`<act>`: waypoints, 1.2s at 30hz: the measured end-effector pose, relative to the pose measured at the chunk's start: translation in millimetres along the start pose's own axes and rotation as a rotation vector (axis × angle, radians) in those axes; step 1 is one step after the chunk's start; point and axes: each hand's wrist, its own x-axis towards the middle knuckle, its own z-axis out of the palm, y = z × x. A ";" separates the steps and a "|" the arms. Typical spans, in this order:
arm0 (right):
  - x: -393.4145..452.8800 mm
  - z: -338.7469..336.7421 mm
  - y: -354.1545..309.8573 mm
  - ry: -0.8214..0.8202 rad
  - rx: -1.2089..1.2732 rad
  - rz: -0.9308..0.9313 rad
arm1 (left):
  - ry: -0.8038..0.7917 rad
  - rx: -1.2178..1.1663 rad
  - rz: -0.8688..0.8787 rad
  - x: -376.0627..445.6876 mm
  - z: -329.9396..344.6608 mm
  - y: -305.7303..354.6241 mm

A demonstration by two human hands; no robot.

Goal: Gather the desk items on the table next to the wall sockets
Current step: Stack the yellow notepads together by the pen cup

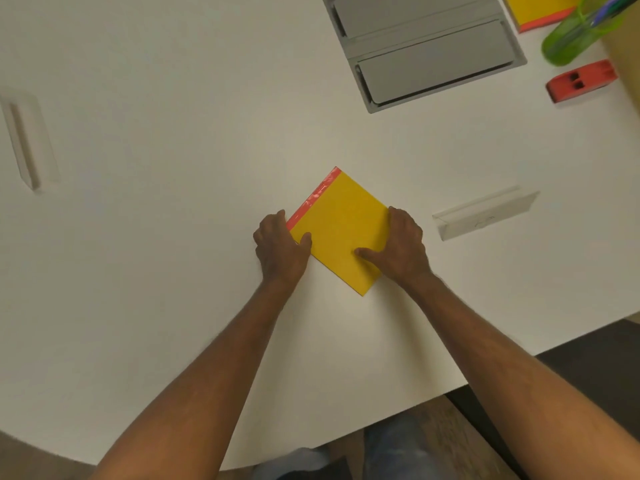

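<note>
The yellow notebook [341, 230] with the red spine lies flat and turned cornerwise near the middle of the white table [173, 98], well apart from the grey socket hatch [424, 50] set into the tabletop. The left hand [280, 249] grips its spine edge, thumb on the cover and fingers curled over the side; the right hand [403, 245] holds the opposite edge the same way, thumb laid across the cover. Both grips are closed on the notebook, which seems not yet lifted.

By my reading the task is partly done. Beside the hatch sit three things already gathered: a second yellow notebook [540, 10], a green pen holder [575, 32] with pens in it, and a red stapler [581, 81]. Still out on the table are this notebook and two clear acrylic stands, one [485, 213] just right of the hands and one [26, 140] far to the left.

Count: two yellow notebooks, one pen holder, one stapler, two clear stands, one socket hatch
</note>
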 end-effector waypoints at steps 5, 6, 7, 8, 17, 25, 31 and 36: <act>2.9 2.6 0.6 -0.021 -0.112 0.029 | -0.063 0.138 0.063 7.5 -0.8 -0.2; 2.3 3.5 0.6 -0.029 -0.147 0.028 | -0.067 0.162 0.076 7.9 -0.5 0.6; 1.7 4.4 0.4 -0.034 -0.177 0.030 | -0.066 0.178 0.087 8.7 0.0 1.3; 1.5 5.4 0.3 -0.036 -0.194 0.035 | -0.063 0.182 0.090 9.7 0.5 1.8; 2.5 6.6 -4.8 -0.002 -0.180 0.049 | -0.096 0.103 -0.035 25.5 0.1 13.7; 7.2 6.4 -2.2 -0.001 -0.176 0.083 | -0.091 -0.333 -0.093 28.9 -0.8 12.2; 0.0 0.9 -1.2 0.021 -0.134 0.108 | -0.319 -1.287 -0.346 -3.0 -4.7 13.4; -0.9 -14.7 -0.6 0.009 -0.036 0.140 | -0.322 -1.377 -0.358 -16.9 -1.6 30.0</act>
